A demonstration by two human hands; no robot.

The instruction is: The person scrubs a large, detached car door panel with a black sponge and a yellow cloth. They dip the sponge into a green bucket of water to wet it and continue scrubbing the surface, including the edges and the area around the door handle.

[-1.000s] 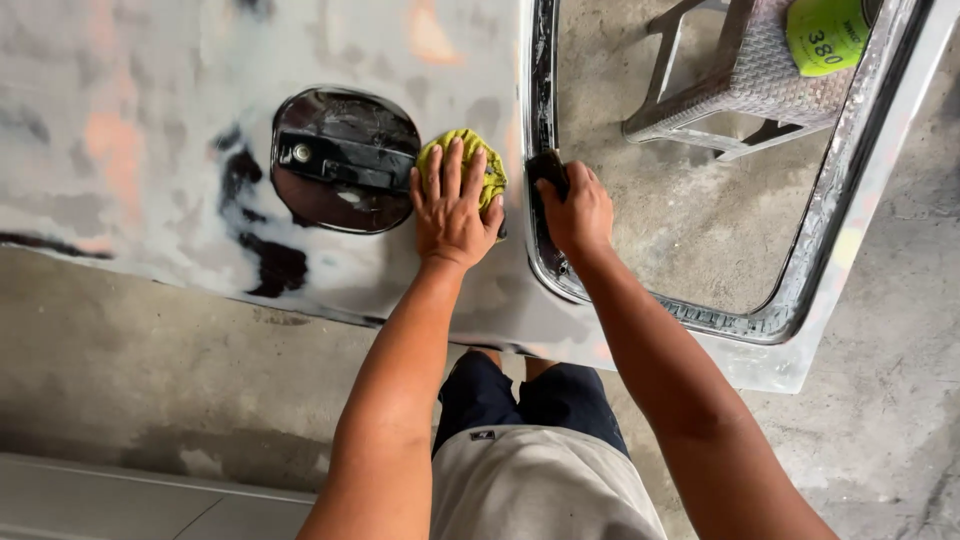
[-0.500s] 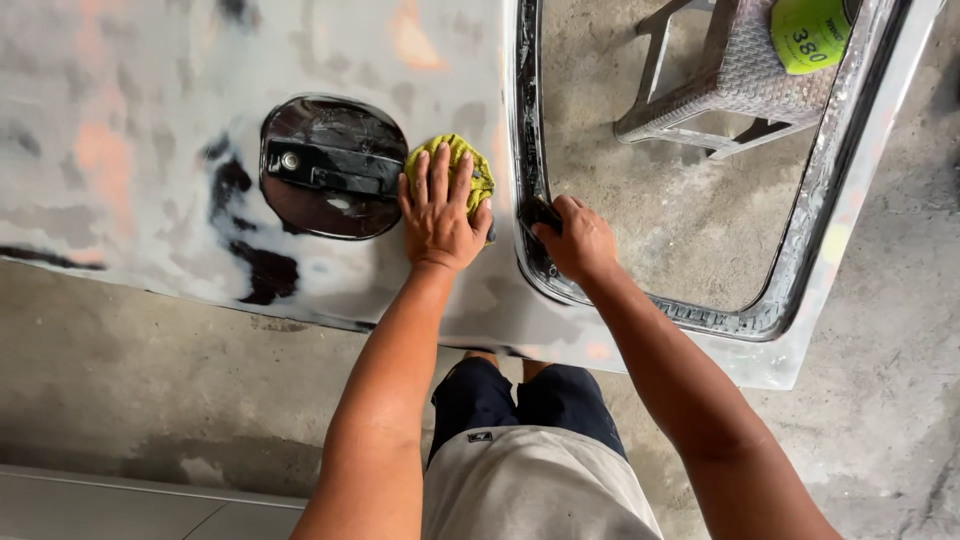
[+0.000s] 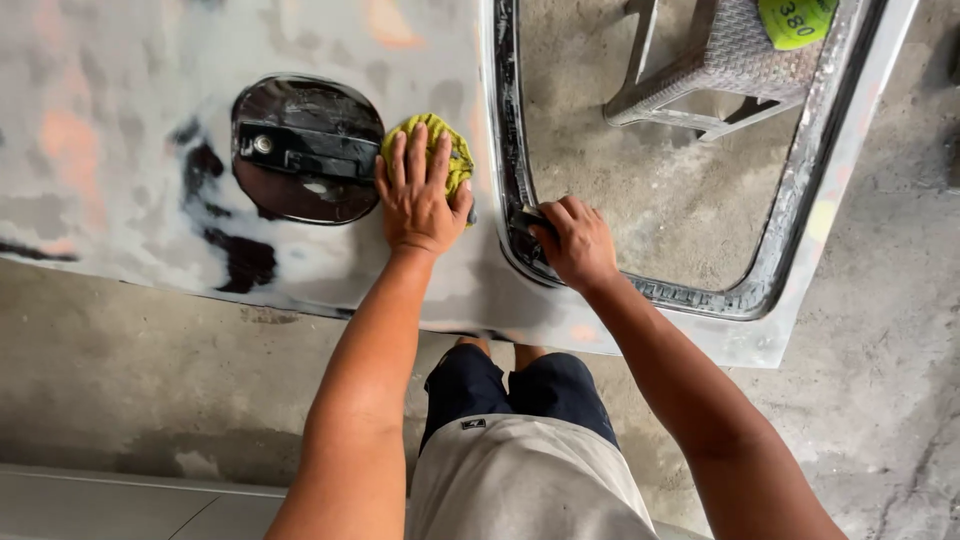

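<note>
A sanded grey car door panel (image 3: pixel 120 160) lies flat below me, patched with dark and orange spots. My left hand (image 3: pixel 418 198) presses flat on a yellow-green pad (image 3: pixel 452 150), just right of the dark handle recess (image 3: pixel 305 150). My right hand (image 3: pixel 575 240) grips the lower left corner of the window frame (image 3: pixel 700 298), fingers curled over its dark edge. Part of the pad is hidden under my left palm.
Through the window opening I see a grey woven plastic stool (image 3: pixel 720 70) on the concrete floor, with a yellow-green disc (image 3: pixel 795 20) on it. My legs (image 3: pixel 510 390) stand at the panel's near edge. Bare concrete (image 3: pixel 890 350) lies to the right.
My right hand slid down the window frame's left side to its lower corner. My left hand and the pad shifted slightly left and up, toward the handle recess.
</note>
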